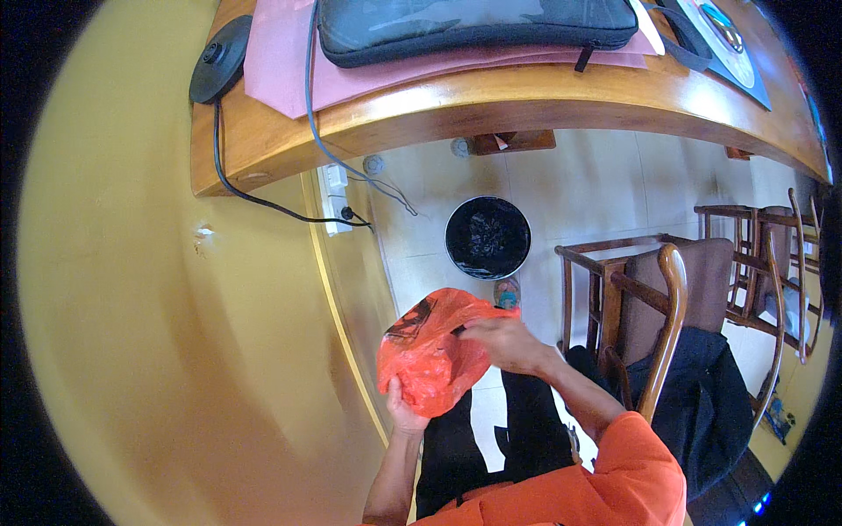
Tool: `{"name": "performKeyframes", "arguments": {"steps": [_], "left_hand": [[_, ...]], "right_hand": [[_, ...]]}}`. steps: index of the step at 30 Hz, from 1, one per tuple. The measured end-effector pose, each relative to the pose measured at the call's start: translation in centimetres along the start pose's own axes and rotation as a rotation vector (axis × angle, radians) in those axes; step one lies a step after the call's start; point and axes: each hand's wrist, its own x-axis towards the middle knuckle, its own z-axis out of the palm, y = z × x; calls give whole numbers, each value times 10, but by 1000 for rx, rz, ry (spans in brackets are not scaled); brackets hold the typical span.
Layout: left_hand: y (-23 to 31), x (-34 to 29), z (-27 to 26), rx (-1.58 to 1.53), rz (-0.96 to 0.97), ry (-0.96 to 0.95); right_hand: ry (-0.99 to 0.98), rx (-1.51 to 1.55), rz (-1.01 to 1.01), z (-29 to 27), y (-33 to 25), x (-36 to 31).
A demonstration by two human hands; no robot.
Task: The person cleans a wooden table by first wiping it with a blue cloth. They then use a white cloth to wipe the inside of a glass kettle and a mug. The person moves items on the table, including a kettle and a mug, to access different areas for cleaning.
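Observation:
An orange-red plastic bag (pixel 430 351) with dark printing is held in front of my body, its film crumpled and puffed out. My left hand (pixel 402 408) grips its lower left side, thumb against the film and the other fingers mostly behind it. At the bag's right side, my right hand (pixel 504 342) has its fingers drawn together on the film, slightly smeared by motion. What the bag contains, if anything, is hidden. Beyond it on the floor stands a round bin (pixel 488 237) with a black liner.
A wooden table (pixel 491 101) crosses the far side, bearing a black zip case (pixel 474 35), a pink sheet (pixel 276 79) and a black kettle base (pixel 219 60). Cables hang to a wall socket (pixel 336 206). Wooden chairs (pixel 671 298) stand right, one with dark clothing (pixel 702 386). A yellow wall (pixel 175 351) rises left.

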Motion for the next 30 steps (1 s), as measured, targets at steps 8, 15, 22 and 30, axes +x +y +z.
{"name": "performKeyframes", "arguments": {"steps": [8,15,22,30], "left_hand": [[13,10,-1,48,93,47],[24,19,-4,117,176,132],[34,23,-24,80,152,245],[33,25,-14,-50,105,140]], "right_hand": [[970,402,839,53,190,-55],[819,1016,1371,108,284,-32],[922,667,1176,118,303,-19],[895,875,973,58,312,114]]}}
